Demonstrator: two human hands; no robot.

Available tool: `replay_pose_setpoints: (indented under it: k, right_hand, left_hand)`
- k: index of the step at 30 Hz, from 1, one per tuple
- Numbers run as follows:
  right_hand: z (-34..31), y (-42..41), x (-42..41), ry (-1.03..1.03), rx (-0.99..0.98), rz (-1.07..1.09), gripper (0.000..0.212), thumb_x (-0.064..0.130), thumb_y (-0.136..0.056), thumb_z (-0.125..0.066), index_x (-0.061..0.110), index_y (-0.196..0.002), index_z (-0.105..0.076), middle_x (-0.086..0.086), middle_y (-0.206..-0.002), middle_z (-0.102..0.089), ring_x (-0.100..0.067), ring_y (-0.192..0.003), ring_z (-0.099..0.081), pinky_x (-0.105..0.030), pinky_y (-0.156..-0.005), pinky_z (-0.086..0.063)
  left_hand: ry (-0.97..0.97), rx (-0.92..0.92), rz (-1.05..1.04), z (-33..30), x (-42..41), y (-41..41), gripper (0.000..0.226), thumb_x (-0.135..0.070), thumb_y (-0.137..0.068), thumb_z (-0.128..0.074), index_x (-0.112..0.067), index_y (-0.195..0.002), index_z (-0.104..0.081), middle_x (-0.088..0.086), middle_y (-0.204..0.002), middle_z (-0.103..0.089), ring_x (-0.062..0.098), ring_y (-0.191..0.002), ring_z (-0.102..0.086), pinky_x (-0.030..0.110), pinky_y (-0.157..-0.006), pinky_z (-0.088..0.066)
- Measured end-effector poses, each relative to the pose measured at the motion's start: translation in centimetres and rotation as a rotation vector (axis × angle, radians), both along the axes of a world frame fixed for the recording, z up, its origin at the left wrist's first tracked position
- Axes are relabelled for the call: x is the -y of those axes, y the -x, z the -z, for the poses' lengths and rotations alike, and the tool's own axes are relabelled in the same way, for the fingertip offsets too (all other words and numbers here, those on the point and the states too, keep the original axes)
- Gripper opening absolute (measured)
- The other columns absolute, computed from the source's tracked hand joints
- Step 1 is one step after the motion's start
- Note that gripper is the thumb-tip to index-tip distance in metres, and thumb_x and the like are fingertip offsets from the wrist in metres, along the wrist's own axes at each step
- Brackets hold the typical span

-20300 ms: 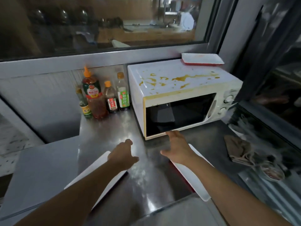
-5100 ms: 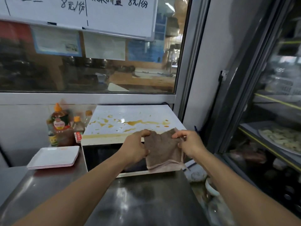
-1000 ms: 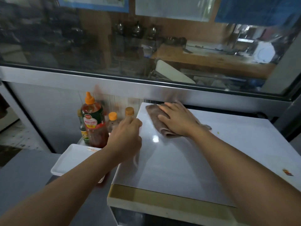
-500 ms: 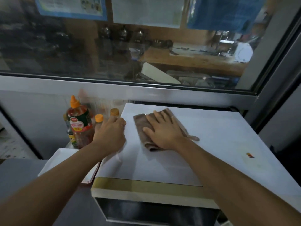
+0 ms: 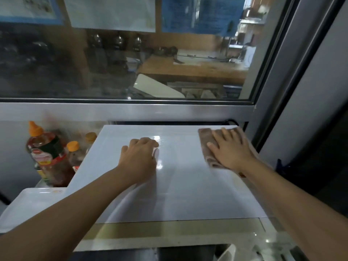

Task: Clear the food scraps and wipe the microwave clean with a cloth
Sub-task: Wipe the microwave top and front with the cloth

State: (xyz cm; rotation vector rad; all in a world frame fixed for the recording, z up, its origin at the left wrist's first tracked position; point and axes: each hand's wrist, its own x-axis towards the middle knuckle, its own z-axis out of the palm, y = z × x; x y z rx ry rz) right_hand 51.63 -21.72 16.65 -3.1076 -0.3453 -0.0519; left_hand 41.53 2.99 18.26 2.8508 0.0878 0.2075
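The white microwave [image 5: 184, 193] fills the middle of the view, and its top looks wet and shiny with no stains showing. My right hand [image 5: 229, 149] lies flat with spread fingers on the brown cloth [image 5: 206, 140], pressing it onto the far right corner of the top. My left hand [image 5: 140, 157] rests on the top near its middle, fingers curled, with nothing in it. A small orange fleck [image 5: 243, 175] shows by my right wrist.
Sauce bottles [image 5: 47, 155] with orange caps stand left of the microwave against the wall. A white tray [image 5: 28, 206] lies in front of them. A metal window sill [image 5: 131, 112] runs right behind the microwave, and a dark frame [image 5: 282, 91] rises at the right.
My right hand has slid the cloth from the left part of the microwave top to its far right corner. My left hand moved from the left edge onto the middle of the top.
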Motion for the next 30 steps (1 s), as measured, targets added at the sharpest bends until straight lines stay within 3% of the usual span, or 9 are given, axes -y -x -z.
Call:
replay_pose_setpoints:
  k: [4,9,14,22,27,30]
  right_hand:
    - [0.2,0.9,1.9,-0.012,0.036,-0.197,0.074,0.066,-0.081,-0.004,0.034,-0.146,-0.013,0.002,-0.158,-0.013,-0.023,-0.145,-0.006,-0.045,-0.118,-0.002]
    - [-0.6,-4.4,3.2,-0.204,-0.102,0.027,0.059,0.055,-0.095,-0.023,0.032,-0.149,-0.014,0.002,-0.159,-0.002,-0.029,-0.145,-0.004,-0.05,-0.116,-0.013]
    - [-0.9,-6.7,3.7,-0.279,-0.094,0.049,0.061,0.054,-0.095,-0.029,0.024,-0.147,-0.022,-0.006,-0.15,-0.01,-0.04,-0.133,-0.029,-0.048,-0.112,-0.026]
    - [-0.7,1.6,5.9,-0.275,-0.083,0.024,0.061,0.053,-0.096,-0.026,0.023,-0.147,-0.012,-0.009,-0.152,-0.007,-0.04,-0.127,-0.038,-0.046,-0.101,-0.036]
    - [0.4,9.3,8.5,-0.262,-0.086,-0.1,0.06,0.053,-0.094,-0.023,0.027,-0.146,-0.008,-0.002,-0.155,0.001,-0.033,-0.138,-0.023,-0.05,-0.107,-0.032]
    - [0.2,10.2,9.0,-0.218,-0.107,-0.105,0.062,0.054,-0.095,-0.021,0.028,-0.149,-0.003,0.002,-0.158,0.006,-0.027,-0.144,-0.006,-0.045,-0.116,-0.018]
  left_hand:
    - [0.044,-0.009,0.113,-0.3,4.3,-3.1,0.04,-0.017,-0.094,-0.043,-0.026,-0.132,-0.046,-0.004,-0.145,-0.04,0.022,-0.132,-0.034,0.043,-0.107,-0.028]
    - [-0.011,-0.042,0.115,0.0,7.2,-5.5,0.039,-0.018,-0.091,-0.042,-0.028,-0.128,-0.046,-0.002,-0.142,-0.04,0.025,-0.127,-0.034,0.042,-0.101,-0.03]
    - [-0.072,-0.073,0.073,-0.1,7.4,-5.8,0.04,-0.021,-0.087,-0.046,-0.031,-0.125,-0.044,-0.002,-0.143,-0.037,0.028,-0.128,-0.033,0.046,-0.1,-0.032]
    - [-0.022,-0.073,0.038,-0.1,8.1,-3.7,0.043,-0.019,-0.092,-0.038,-0.033,-0.132,-0.042,-0.007,-0.147,-0.034,0.025,-0.135,-0.027,0.047,-0.103,-0.027]
    - [-0.074,-0.024,0.099,0.0,7.6,1.0,0.043,-0.018,-0.088,-0.045,-0.03,-0.129,-0.046,-0.01,-0.143,-0.039,0.023,-0.132,-0.032,0.044,-0.101,-0.029]
    - [-0.075,-0.034,0.067,0.1,6.9,4.1,0.04,-0.023,-0.089,-0.048,-0.029,-0.129,-0.047,-0.008,-0.142,-0.041,0.024,-0.13,-0.035,0.042,-0.101,-0.031]
